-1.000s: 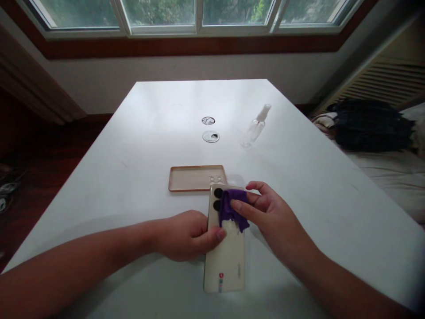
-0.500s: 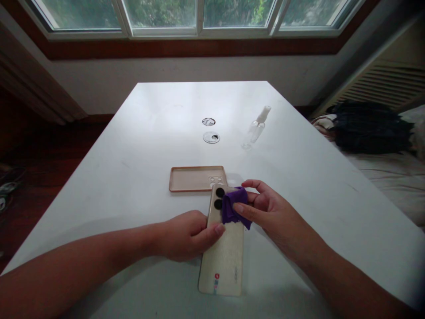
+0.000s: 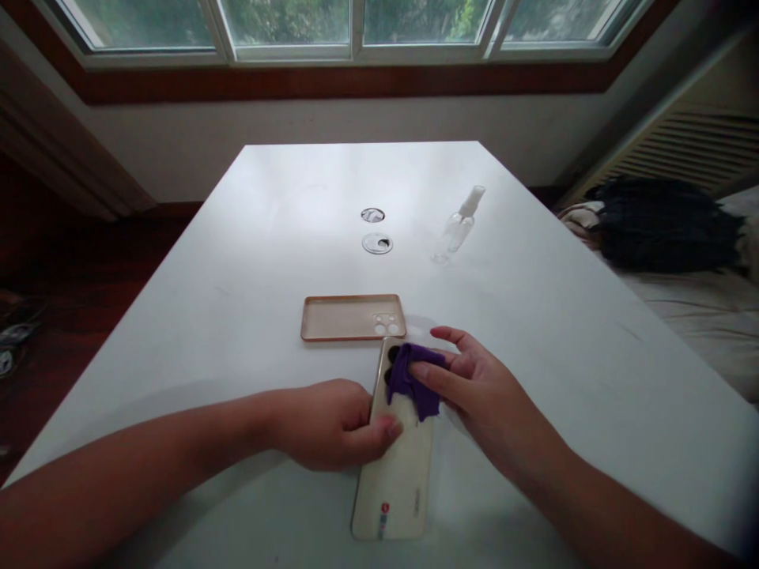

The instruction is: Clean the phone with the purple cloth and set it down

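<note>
A pale gold smartphone point(image 3: 396, 474) is held back side up, low over the near part of the table. My left hand point(image 3: 344, 427) grips it by its left edge, thumb lying across the back and the other fingers out of sight beneath. Between thumb and fingers, my right hand point(image 3: 466, 375) pinches a purple cloth point(image 3: 418, 379). The cloth rests against the top of the phone's back and partly covers the dark camera lenses. Just beyond the phone lies a tan phone case point(image 3: 341, 318), its hollow side up and camera cutouts at the right.
A clear spray bottle point(image 3: 461, 224) with a white top stands on the white table point(image 3: 237, 261), right of two round fittings point(image 3: 377, 243) set in the surface. Beyond the far edge are a wall and window point(image 3: 285, 24). Dark clothing point(image 3: 667, 225) lies on a bed at the right.
The purple cloth has shifted left, now covering more of the camera lenses. The phone has come slightly nearer to me, still in my left hand.
</note>
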`<action>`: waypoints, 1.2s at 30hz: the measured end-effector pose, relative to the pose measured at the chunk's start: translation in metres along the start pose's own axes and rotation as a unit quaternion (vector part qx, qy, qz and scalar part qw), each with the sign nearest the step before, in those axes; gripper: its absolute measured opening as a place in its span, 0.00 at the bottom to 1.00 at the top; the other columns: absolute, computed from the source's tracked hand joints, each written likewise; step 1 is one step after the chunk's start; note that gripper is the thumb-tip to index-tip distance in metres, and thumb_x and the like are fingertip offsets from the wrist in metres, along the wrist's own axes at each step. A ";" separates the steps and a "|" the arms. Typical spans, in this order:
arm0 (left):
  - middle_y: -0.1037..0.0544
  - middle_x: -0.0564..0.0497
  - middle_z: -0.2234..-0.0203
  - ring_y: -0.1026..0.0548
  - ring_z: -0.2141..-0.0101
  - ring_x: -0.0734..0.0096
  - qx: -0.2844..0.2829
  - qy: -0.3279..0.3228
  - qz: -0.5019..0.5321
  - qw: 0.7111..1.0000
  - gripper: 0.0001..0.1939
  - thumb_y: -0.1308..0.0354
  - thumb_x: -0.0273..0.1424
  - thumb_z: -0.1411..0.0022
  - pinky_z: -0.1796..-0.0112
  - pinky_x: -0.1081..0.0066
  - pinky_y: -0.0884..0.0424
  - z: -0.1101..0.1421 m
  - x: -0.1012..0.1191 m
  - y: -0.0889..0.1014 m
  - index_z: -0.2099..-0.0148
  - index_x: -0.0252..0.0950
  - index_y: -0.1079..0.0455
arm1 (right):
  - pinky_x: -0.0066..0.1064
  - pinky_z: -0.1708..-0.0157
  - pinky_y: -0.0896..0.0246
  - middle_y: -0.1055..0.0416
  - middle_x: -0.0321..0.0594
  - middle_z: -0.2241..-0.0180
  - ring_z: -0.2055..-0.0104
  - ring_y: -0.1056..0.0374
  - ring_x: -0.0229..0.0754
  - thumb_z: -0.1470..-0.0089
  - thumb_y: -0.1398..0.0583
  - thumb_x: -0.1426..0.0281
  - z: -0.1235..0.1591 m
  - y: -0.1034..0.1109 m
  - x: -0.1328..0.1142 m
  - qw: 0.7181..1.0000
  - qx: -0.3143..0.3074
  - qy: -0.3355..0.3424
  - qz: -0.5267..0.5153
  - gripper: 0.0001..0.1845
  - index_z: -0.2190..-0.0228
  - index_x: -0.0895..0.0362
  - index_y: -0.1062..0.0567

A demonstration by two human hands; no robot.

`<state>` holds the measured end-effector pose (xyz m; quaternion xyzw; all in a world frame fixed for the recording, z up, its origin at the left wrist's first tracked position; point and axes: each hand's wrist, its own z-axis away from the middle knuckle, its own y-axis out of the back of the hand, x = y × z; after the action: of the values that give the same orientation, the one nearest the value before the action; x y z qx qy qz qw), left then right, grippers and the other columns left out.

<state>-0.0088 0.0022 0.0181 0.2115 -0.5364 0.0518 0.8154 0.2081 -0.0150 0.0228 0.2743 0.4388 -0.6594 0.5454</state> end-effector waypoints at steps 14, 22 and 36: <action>0.33 0.52 0.78 0.37 0.77 0.76 0.052 -0.004 0.093 0.994 0.32 0.62 0.54 0.29 0.78 0.76 0.42 -0.001 -0.009 -0.009 0.70 0.33 0.35 | 0.36 0.58 0.30 0.19 0.41 0.58 0.60 0.23 0.46 0.54 0.26 0.66 -0.002 0.002 -0.003 0.999 -0.034 0.027 -0.001 0.37 0.48 0.52 0.37; 0.33 0.52 0.79 0.37 0.78 0.75 0.141 0.033 0.172 0.974 0.32 0.57 0.57 0.32 0.78 0.76 0.43 -0.004 -0.007 -0.013 0.68 0.32 0.33 | 0.40 0.61 0.27 0.19 0.45 0.58 0.60 0.21 0.49 0.55 0.26 0.68 0.002 -0.002 -0.005 0.995 -0.100 -0.006 0.026 0.39 0.47 0.53 0.39; 0.35 0.53 0.81 0.37 0.78 0.74 0.310 -0.013 0.245 0.919 0.34 0.57 0.60 0.33 0.76 0.73 0.41 -0.023 -0.020 -0.017 0.70 0.33 0.35 | 0.40 0.63 0.26 0.19 0.44 0.58 0.60 0.21 0.50 0.54 0.26 0.67 0.002 0.000 -0.001 0.988 -0.149 -0.033 0.032 0.40 0.45 0.52 0.38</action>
<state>0.0075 -0.0015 -0.0123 0.3166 -0.5388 0.4108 0.6638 0.2082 -0.0166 0.0244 0.1822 0.5046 -0.5777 0.6152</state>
